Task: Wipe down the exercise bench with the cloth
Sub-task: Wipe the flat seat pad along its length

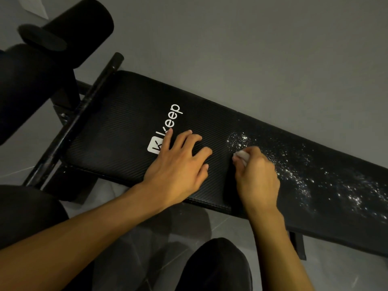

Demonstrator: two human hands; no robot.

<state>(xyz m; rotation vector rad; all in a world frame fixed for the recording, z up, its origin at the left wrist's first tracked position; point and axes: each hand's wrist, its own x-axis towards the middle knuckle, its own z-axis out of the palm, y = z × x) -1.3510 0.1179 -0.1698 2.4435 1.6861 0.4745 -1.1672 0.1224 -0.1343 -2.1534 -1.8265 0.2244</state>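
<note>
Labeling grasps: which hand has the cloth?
The right hand, fingers curled round the white cloth; the left hand rests spread on the bench pad, holding nothing.

Desk [117, 131]: a long black padded top with a fine ribbed texture. From my feed it runs from upper left to lower right, above the grey floor [252, 59].

A white "Keep" logo [168, 124] is printed near the left end.

The left grip [178, 162] rests on the pad, fingers spread, one fingertip over part of the logo.

The right grip [257, 177] sits just beside it, to the right. It is curled round a small white cloth [242, 155] that touches the pad.

Beyond the cloth, glinting white specks [304, 175] scatter in a band over the pad toward the right edge. I cannot tell if they are wet or dry.

A black bar [79, 120] crosses at the desk's left end.
</note>
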